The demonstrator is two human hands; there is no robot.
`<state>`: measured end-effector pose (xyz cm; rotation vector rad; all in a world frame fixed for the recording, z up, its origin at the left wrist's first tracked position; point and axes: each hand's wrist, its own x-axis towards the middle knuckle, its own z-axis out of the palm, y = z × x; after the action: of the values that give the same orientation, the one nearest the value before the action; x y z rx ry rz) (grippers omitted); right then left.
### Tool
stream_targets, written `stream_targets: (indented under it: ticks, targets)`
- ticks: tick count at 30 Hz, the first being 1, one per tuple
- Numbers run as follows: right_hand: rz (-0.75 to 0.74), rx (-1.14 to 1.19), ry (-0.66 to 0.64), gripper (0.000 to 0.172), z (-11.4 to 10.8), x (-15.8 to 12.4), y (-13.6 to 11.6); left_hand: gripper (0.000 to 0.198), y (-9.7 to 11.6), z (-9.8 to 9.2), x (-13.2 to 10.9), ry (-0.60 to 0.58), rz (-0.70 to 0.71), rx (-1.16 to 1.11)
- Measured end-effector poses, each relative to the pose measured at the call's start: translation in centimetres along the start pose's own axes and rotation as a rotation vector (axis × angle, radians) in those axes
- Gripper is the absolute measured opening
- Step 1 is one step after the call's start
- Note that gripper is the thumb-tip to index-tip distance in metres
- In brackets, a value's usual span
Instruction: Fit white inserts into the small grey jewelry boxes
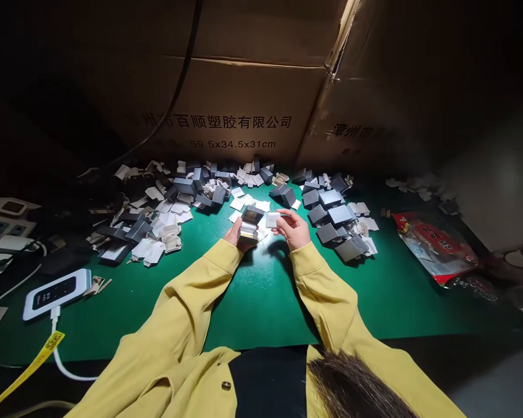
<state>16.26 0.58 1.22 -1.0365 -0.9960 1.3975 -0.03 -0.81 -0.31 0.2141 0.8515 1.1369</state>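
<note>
In my left hand (234, 234) is a small dark hinged box (252, 215), its lid raised and a pale lining showing inside. My right hand (295, 229) pinches a small white card (272, 220) between thumb and fingers, just right of the open box. Faint print shows on the card, too small to read. Loose white cards (247, 201) lie on the green table (261, 290) just beyond both hands.
Dark boxes and white pieces form a left heap (152, 232) and a right heap (342, 215). Large cartons (239, 87) stand behind. A white device with a cable (56, 294) lies left, a red-and-clear plastic bag (436, 247) right.
</note>
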Motion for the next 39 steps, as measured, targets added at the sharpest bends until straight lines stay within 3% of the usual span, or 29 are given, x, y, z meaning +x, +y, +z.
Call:
stream_targets:
  ticks: [3,7,11,19,26,33,39]
  targets:
    - [-0.075,-0.022,0.044,0.049,0.2,-0.1,-0.1,0.038,-0.6,-0.4,0.3,0.061,0.076,0.076]
    - [-0.222,-0.164,0.12,0.046,0.5,-0.3,0.2,0.038,-0.8,-0.9,0.2,-0.049,0.109,0.097]
    - [-0.273,-0.242,0.125,0.042,0.6,-0.6,0.6,0.036,-0.7,-1.2,-0.1,-0.15,0.13,0.103]
    - [-0.55,-0.414,0.065,0.017,1.6,-2.4,0.0,0.034,-0.9,-0.9,-0.4,-0.069,0.13,0.172]
    - [-0.622,-0.643,0.073,0.018,1.7,-2.5,0.1,0.042,-1.1,-0.8,-0.6,-0.151,0.137,0.159]
    - [-0.631,-0.65,0.098,0.021,1.1,-1.6,1.1,0.047,-1.8,-0.3,-0.6,-0.291,0.32,0.198]
    - [-0.639,-0.638,0.115,0.016,1.4,-2.4,0.8,0.053,-1.9,-0.5,-0.6,-0.276,0.267,0.247]
